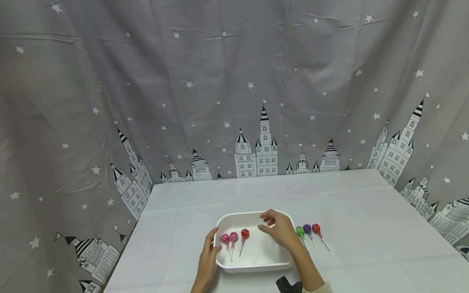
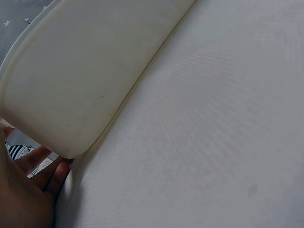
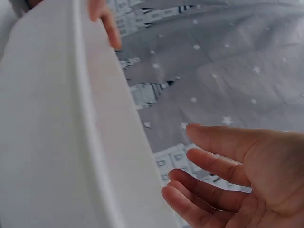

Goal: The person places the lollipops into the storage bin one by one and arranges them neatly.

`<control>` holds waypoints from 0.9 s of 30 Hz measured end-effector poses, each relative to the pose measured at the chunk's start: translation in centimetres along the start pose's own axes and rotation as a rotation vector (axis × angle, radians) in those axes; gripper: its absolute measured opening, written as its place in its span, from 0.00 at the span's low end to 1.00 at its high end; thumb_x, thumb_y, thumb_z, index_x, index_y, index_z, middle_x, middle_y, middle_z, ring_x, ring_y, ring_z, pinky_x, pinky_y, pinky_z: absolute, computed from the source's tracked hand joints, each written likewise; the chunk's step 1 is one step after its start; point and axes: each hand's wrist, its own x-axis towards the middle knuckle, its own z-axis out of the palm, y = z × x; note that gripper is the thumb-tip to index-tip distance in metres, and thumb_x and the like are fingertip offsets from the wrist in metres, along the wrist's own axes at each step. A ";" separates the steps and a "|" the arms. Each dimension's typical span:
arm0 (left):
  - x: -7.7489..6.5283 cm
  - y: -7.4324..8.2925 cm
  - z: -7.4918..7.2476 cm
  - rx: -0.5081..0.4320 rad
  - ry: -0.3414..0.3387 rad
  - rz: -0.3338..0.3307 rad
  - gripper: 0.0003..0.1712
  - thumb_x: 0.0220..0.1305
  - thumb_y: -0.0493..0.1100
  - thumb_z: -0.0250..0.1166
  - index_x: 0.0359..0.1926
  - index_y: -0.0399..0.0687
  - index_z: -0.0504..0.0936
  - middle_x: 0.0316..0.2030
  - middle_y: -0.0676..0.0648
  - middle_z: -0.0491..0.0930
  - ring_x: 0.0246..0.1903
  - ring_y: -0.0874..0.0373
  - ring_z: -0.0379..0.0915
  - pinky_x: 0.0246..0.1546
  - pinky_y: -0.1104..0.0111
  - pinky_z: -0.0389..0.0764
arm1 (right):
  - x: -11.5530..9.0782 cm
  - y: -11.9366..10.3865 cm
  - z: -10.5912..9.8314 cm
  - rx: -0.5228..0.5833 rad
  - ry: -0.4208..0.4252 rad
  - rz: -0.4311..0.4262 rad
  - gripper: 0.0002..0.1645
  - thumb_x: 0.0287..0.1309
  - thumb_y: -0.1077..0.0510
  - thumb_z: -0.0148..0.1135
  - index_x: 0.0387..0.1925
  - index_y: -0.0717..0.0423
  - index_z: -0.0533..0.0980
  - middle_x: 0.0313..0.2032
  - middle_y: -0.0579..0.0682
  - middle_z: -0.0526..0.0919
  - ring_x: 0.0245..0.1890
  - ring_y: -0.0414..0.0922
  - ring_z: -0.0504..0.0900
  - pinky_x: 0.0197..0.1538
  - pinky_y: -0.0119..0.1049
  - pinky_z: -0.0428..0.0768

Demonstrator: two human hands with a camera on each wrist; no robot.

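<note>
A white tray [image 1: 256, 266] rests on the table, holding a pink lollipop [image 1: 225, 239], a second pink lollipop [image 1: 233, 237] and a red lollipop [image 1: 244, 234] in its left part. My left hand [image 1: 208, 260] grips the tray's left side, thumb at the rim and fingers along the outer wall. Over the tray's right part hovers my right hand [image 1: 280, 230], its fingers loosely bent around nothing. Just right of the tray lie a green lollipop [image 1: 300, 232], a purple lollipop [image 1: 307, 229] and another red lollipop [image 1: 316, 229]; the green one's stick is partly hidden by my right forearm.
The table [image 1: 183, 219] has a white cover. Behind and at both sides hangs a grey curtain [image 1: 205, 101] printed with castles and stars. A black device [image 1: 287, 285] is at my right wrist.
</note>
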 end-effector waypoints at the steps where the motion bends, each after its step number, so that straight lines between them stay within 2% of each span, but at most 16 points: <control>1: 0.0 0.0 0.0 -0.005 0.001 -0.001 0.29 0.62 0.36 0.50 0.65 0.58 0.63 0.64 0.38 0.60 0.59 0.37 0.61 0.52 0.44 0.66 | -0.1 0.1 -0.4 0.006 0.013 0.003 0.16 0.48 0.56 0.68 0.41 0.56 0.78 0.36 0.51 0.81 0.35 0.45 0.77 0.38 0.38 0.78; 9: 0.0 0.0 0.0 -0.015 -0.004 0.011 0.30 0.62 0.36 0.50 0.65 0.58 0.63 0.64 0.37 0.60 0.58 0.38 0.62 0.51 0.44 0.67 | -0.4 1.2 -4.1 0.064 0.157 0.056 0.16 0.48 0.58 0.68 0.42 0.55 0.78 0.38 0.49 0.82 0.39 0.46 0.79 0.42 0.40 0.78; 14: 0.1 -0.2 -0.1 -0.010 0.000 0.027 0.30 0.61 0.35 0.50 0.65 0.58 0.63 0.63 0.37 0.61 0.58 0.39 0.62 0.51 0.44 0.67 | -0.2 3.4 -6.1 0.112 0.256 0.099 0.16 0.53 0.55 0.65 0.44 0.56 0.78 0.41 0.51 0.81 0.43 0.47 0.78 0.46 0.41 0.76; 18: 0.2 -0.2 -0.1 -0.018 0.000 0.030 0.30 0.61 0.35 0.50 0.65 0.57 0.63 0.63 0.37 0.61 0.58 0.39 0.62 0.51 0.44 0.67 | -0.2 5.7 -7.1 0.153 0.329 0.119 0.17 0.55 0.54 0.63 0.44 0.58 0.77 0.42 0.53 0.81 0.44 0.47 0.78 0.47 0.36 0.76; 19: 0.2 -0.2 -0.1 -0.020 -0.001 0.029 0.30 0.61 0.35 0.50 0.65 0.57 0.63 0.63 0.37 0.61 0.58 0.39 0.62 0.51 0.44 0.67 | 0.0 7.0 -7.0 0.151 0.354 0.114 0.18 0.55 0.51 0.63 0.44 0.57 0.78 0.42 0.52 0.81 0.43 0.46 0.78 0.44 0.34 0.77; 25: 0.1 -0.2 -0.1 -0.015 0.003 0.032 0.31 0.60 0.34 0.50 0.65 0.57 0.63 0.63 0.38 0.61 0.58 0.39 0.62 0.53 0.44 0.65 | 1.3 15.6 -6.3 0.121 0.416 0.186 0.24 0.51 0.39 0.62 0.45 0.48 0.78 0.42 0.46 0.81 0.42 0.42 0.77 0.40 0.33 0.77; 27: 0.1 -0.3 0.0 -0.015 0.001 0.033 0.31 0.60 0.34 0.50 0.65 0.56 0.62 0.63 0.38 0.61 0.58 0.39 0.62 0.53 0.44 0.65 | 0.9 16.2 -6.5 0.153 0.397 0.222 0.25 0.51 0.40 0.63 0.47 0.50 0.77 0.43 0.48 0.81 0.41 0.40 0.77 0.42 0.31 0.76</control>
